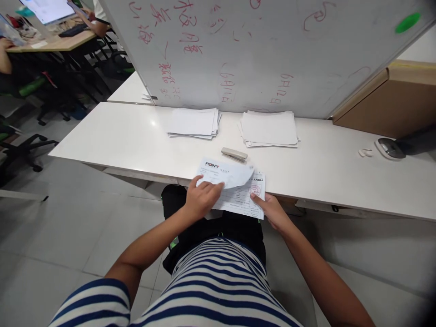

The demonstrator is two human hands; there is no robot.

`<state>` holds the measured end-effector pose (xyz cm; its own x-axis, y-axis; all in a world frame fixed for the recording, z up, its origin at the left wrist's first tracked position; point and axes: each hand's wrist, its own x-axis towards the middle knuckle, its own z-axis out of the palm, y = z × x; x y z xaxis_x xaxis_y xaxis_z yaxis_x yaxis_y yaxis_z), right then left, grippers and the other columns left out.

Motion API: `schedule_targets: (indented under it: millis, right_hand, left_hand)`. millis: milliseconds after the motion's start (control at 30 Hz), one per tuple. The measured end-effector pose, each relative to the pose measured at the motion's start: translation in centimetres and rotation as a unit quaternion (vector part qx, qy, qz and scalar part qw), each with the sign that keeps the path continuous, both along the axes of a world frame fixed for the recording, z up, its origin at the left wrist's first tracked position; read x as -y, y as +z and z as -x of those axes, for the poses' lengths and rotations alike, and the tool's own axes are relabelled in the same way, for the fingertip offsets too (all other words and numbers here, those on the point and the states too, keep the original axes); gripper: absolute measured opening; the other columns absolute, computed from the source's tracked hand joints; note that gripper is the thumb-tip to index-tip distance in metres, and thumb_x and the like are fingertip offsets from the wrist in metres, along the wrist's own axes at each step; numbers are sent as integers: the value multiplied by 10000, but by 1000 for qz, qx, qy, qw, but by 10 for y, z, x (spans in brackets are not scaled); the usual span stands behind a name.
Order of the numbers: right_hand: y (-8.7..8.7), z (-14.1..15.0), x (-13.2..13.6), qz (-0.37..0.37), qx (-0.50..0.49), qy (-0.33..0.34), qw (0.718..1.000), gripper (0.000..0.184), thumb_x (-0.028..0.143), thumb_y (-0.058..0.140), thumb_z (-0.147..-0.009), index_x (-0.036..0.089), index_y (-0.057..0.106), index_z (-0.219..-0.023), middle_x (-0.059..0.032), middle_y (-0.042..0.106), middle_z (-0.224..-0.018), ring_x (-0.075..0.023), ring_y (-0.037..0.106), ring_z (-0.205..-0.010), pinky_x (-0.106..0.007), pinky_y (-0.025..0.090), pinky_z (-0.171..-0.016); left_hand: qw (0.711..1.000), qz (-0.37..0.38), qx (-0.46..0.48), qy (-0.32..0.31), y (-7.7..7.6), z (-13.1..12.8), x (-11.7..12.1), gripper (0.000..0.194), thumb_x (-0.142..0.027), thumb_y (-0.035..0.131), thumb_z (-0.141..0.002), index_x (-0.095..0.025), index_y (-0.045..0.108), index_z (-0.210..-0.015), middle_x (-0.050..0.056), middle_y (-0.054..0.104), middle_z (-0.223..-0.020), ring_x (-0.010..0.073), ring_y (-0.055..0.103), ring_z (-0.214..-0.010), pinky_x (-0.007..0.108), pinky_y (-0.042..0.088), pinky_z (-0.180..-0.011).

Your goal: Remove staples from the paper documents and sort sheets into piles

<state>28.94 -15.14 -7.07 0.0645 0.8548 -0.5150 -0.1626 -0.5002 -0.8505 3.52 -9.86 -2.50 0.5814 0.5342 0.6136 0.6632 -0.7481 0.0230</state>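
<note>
At the near edge of the white table (pixel 129 136) lies a set of printed sheets (pixel 238 193) with a red stamp, overhanging the edge. My left hand (pixel 201 197) is closed on the top sheet (pixel 226 175), lifting and folding it back. My right hand (pixel 269 210) pinches the lower right corner of the sheets near the stamp. A grey stapler (pixel 234 154) rests on the table just beyond the sheets.
Two stacks of white paper lie further back, one to the left (pixel 194 122) and one to the right (pixel 269 129). A whiteboard (pixel 259 50) with red writing stands behind. A cardboard box (pixel 384 102), a mouse (pixel 390 147) and white earbuds (pixel 365 152) are at right. Other people sit at a desk far left.
</note>
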Motion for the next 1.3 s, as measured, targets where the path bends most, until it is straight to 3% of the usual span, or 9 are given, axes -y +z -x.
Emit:
schedule_targets:
  millis: [267, 467, 600, 700, 833, 900, 967, 1133, 1300]
  right_hand:
    - [11, 8, -2, -35, -99, -11, 994, 763, 792, 291, -853, 216, 694, -1150, -87, 736, -1106, -274, 640, -1148, -420, 520, -961]
    - [3, 1, 2, -24, -50, -16, 998, 538, 552, 771, -699, 173, 712, -1075, -106, 744, -1070, -303, 698, -1000, -473, 523, -953]
    - [-10, -5, 10, -53, 29, -16, 998, 528, 572, 732, -736, 183, 713, -1093, -99, 740, -1083, -303, 704, -972, -507, 528, -932]
    - [-9, -8, 16, -82, 83, 22, 993, 543, 599, 656, -795, 190, 700, -1149, -99, 729, -1117, -305, 695, -1001, -502, 537, -919]
    - [9, -9, 19, -154, 172, 110, 967, 482, 571, 562, -876, 207, 705, -1159, -82, 727, -1126, -295, 683, -1035, -478, 534, -930]
    - [23, -9, 17, -213, 230, 133, 940, 408, 532, 541, -903, 238, 725, -1119, -58, 733, -1112, -283, 673, -1059, -460, 522, -954]
    - [36, -10, 14, -289, 262, 139, 910, 343, 496, 542, -913, 281, 732, -1101, -34, 730, -1119, -266, 662, -1087, -442, 508, -981]
    - [51, -12, 9, -424, 289, 134, 848, 297, 457, 610, -880, 330, 726, -1122, -26, 681, -1236, -280, 566, -1245, -478, 454, -1058]
    - [38, -15, 4, -468, 337, 94, 812, 274, 329, 656, -871, 382, 708, -1135, 10, 631, -1316, -259, 498, -1321, -517, 349, -1139]
  left_hand:
    - [996, 68, -13, -60, -26, -29, 32, 161, -191, 551, -926, -257, 658, -1026, -18, 754, -928, 145, 647, -796, 386, 345, -991]
    - [989, 105, -29, -100, -30, -22, 27, 376, -491, 591, -897, -205, 638, -1136, 74, 720, -1081, 226, 637, -933, 378, 402, -853]
    - [980, 173, 93, 37, -32, 1, 32, 309, -390, 547, -932, -197, 630, -1158, 115, 668, -1163, 255, 605, -1056, 407, 423, -912]
    - [902, 301, 266, 160, -39, 16, 37, 354, -397, 513, -942, -178, 572, -1213, 141, 627, -1194, 256, 596, -1082, 427, 471, -912]
    - [728, 547, 402, 97, -35, 26, 38, 513, -492, 638, -846, -178, 530, -1237, 120, 669, -1147, 246, 651, -1016, 405, 540, -858]
    - [707, 571, 412, 68, -26, 30, 35, 533, -464, 742, -761, -181, 576, -1181, 92, 695, -1078, 240, 667, -974, 390, 552, -847]
    - [746, 515, 417, 62, -16, 35, 28, 457, -425, 776, -736, -190, 626, -1099, 67, 705, -1019, 221, 674, -922, 371, 562, -818]
    - [908, 252, 331, -37, -4, 44, 6, 267, -490, 639, -857, -241, 718, -914, 55, 735, -929, 228, 665, -969, 427, 525, -914]
    - [952, 181, 241, -48, -6, 44, -5, 261, -442, 540, -933, -257, 723, -936, 40, 746, -1012, 223, 639, -1072, 439, 483, -976]
